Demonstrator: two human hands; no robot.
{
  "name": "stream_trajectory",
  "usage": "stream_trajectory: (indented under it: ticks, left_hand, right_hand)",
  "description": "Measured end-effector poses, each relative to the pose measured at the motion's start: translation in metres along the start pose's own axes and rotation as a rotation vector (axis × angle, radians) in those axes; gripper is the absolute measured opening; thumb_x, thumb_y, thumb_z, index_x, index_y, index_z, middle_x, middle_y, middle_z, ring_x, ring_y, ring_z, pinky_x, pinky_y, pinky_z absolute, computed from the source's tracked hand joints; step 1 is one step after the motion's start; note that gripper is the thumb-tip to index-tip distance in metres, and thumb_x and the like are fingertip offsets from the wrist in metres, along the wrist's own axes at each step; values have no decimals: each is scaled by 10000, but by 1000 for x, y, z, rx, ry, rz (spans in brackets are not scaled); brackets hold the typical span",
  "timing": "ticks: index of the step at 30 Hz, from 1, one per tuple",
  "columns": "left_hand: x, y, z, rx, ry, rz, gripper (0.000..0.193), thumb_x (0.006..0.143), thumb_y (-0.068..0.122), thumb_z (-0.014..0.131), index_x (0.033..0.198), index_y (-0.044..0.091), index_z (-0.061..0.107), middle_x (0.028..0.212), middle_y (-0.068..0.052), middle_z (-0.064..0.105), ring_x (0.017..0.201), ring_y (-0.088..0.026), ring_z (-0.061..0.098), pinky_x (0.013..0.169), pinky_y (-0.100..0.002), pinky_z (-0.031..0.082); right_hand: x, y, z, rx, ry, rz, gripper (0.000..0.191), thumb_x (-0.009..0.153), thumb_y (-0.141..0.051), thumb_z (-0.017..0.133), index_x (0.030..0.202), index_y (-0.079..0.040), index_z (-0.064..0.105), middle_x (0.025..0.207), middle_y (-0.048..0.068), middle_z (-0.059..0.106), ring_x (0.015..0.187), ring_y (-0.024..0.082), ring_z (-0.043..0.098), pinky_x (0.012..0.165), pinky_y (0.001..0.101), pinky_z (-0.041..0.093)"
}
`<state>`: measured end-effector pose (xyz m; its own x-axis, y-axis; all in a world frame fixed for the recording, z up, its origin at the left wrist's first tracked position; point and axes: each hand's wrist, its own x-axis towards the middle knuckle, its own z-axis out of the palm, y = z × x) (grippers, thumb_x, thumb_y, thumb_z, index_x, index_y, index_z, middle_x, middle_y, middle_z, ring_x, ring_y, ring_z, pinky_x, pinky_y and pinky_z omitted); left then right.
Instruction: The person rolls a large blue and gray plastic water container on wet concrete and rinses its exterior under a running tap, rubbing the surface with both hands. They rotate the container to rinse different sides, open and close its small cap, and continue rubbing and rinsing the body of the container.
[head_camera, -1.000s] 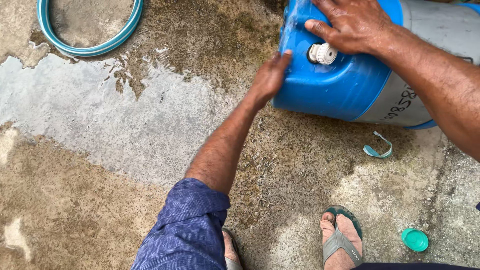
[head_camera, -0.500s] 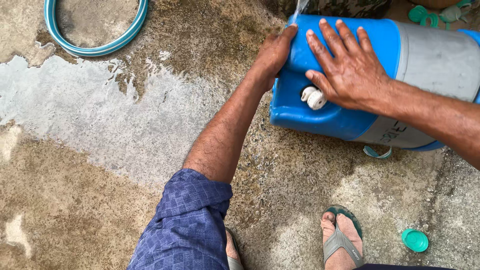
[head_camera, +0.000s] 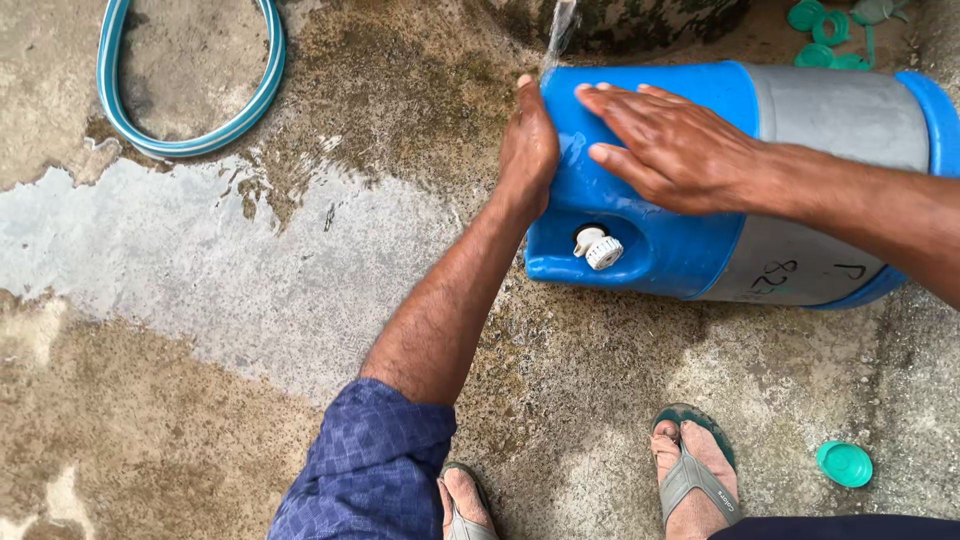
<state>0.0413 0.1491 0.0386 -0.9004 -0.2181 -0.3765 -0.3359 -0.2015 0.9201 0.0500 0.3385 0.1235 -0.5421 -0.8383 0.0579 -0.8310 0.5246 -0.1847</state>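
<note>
Lying sideways on wet concrete floor (head_camera: 250, 290), blue-and-grey plastic water drum (head_camera: 800, 180); left hand (head_camera: 528, 150) flat against its end, right hand (head_camera: 670, 150) spread open on top; green round cap (head_camera: 844, 464) near sandal.

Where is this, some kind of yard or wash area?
Probably an outdoor wash area: wet, stained concrete ground, a coiled hose, and water pouring onto a blue barrel lying on its side under both hands.

I see the water container (head_camera: 700, 180) lying on its side, my left hand (head_camera: 528, 150) against its end and my right hand (head_camera: 670, 150) on top. The hose (head_camera: 190, 100) lies well left of it; a loose cap (head_camera: 844, 464) sits below it, by my foot (head_camera: 695, 475).
</note>
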Motion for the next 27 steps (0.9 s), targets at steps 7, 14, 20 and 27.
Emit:
stream_trajectory:
  ticks: [7,14,20,27]
  left_hand:
    - [-29,-7,-7,34,64,-37,962,922,766,144,1537,78,417,1426,-230,574,1261,-367,611,1060,-513,466]
    - [-51,-3,-11,251,75,39,905,965,735,192,1398,32,563,1280,-266,673,1161,-405,676,992,-547,499]
    - [-57,-21,-18,320,72,48,830,943,710,348,1417,49,513,1237,-255,642,1102,-377,647,956,-539,490]
    - [-24,-12,-43,73,-291,-275,869,893,740,266,1431,99,501,1259,-248,653,1031,-352,641,908,-572,503]
  right_hand:
    - [88,29,32,65,-236,52,723,1034,-592,277,1599,-141,283,1677,111,251,1545,266,179,1252,480,136]
    - [108,73,15,356,-516,350,829,914,-751,230,1610,-307,309,1713,20,233,1573,275,199,1276,507,164]
    - [10,117,-21,284,-513,1032,993,809,-865,366,1636,-315,406,1718,106,310,1567,424,288,1240,731,245]
    - [-125,148,-39,950,196,1254,893,957,-772,391,1585,-143,475,1532,226,518,1387,458,487,1142,677,361]
